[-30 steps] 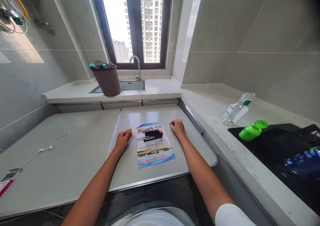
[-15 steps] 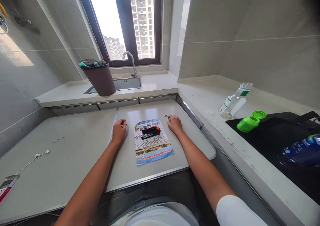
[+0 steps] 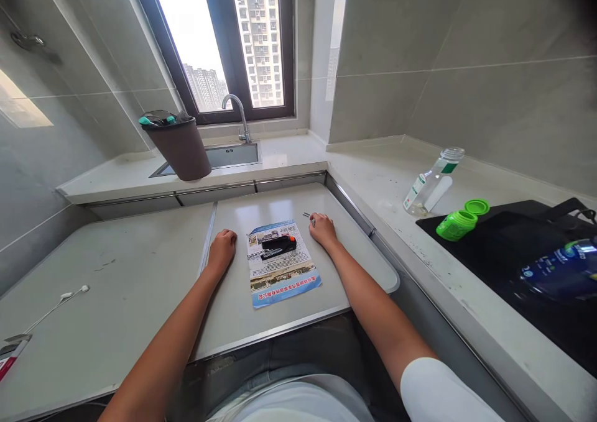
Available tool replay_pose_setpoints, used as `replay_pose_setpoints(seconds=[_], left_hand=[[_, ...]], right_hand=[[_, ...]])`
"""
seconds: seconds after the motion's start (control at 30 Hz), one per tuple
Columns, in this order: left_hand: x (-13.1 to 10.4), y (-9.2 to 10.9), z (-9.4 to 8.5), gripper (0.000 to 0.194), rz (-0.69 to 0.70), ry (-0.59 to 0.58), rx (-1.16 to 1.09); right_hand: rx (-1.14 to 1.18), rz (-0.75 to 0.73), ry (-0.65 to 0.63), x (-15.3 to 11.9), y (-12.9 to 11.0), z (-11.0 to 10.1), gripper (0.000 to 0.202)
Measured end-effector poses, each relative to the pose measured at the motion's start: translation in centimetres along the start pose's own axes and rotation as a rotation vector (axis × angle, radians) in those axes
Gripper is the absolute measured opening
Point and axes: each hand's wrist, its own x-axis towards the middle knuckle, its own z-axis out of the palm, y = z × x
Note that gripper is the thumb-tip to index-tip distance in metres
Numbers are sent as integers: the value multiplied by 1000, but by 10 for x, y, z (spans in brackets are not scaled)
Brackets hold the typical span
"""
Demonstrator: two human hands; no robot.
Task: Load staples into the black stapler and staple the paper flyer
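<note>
On centre leaf, stapler (image 3: 278, 246) sits atop flyer (image 3: 281, 264), btwn your hands. L hand (image 3: 222, 248) curled, empty; R hand (image 3: 323, 229) fingers pinch small metal piece (image 3: 307, 215). Stapler likely rigid, light: grip mid-body. Flyer thin, slippery.

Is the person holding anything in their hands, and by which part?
Left hand rests loosely closed on the table, apparently empty. Right hand touches a small metal piece; the grip cannot be told.

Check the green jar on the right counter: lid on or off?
Off. The green jar lies tipped on its side at the black mat's edge, and its green lid sits apart, just behind it.
</note>
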Motion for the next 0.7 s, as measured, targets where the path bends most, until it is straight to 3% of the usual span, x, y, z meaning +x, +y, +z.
replay_pose_setpoints(seconds=[0.1,0.2,0.33,0.5,0.7], left_hand=[[-16,10,-11,15,-29,69,-156],[-33,27,-18,9,-41,179,-543],[-47,43,-17,25,-42,118,-961],[-50,40,-6,28,-8,19,-1019],[-49,40,-5,28,18,21,-1003]], right_hand=[[19,-15,5,-1,-1,0,26],[34,-38,17,-1,-2,0,25],[56,-88,48,-1,-2,1,25],[97,-127,61,1,0,5,23],[155,-179,68,2,0,7,23]])
